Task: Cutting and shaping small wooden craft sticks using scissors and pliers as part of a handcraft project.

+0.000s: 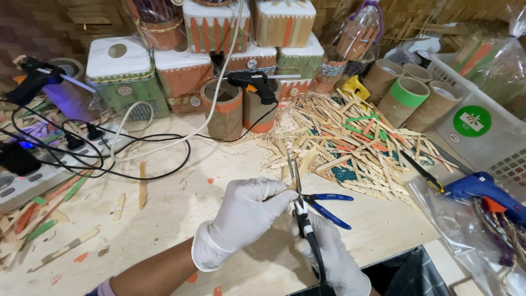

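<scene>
Your pale plywood worktable (181, 219) carries everything. Against the woven back wall stand stacked square boxes clad in orange and green sticks (213, 33), several bearing small round white stickers low on their fronts. At the far right, a white plastic crate (482, 129) shows a round green label with a white emblem (472, 121). Beside it sit 4 brown cardboard tubes (408, 90), 1 banded green. A loose heap of flat wooden craft sticks (350, 140) spreads across the middle right, and a clear plastic bag (466, 219) lies under a blue glue gun (485, 192). A black glue gun (255, 85) rests on 2 orange-trimmed tubes.

Your left hand (241, 219), in a white glove, reaches in from lower left, fingers closed around the upper part of the long-nosed pliers with black handles (304, 219). Your right hand (334, 257), also gloved, is wrapped around those handles from below. The pliers' thin jaws point up toward the heap. Blue-handled pliers (326, 204) lie just behind your hands.
</scene>
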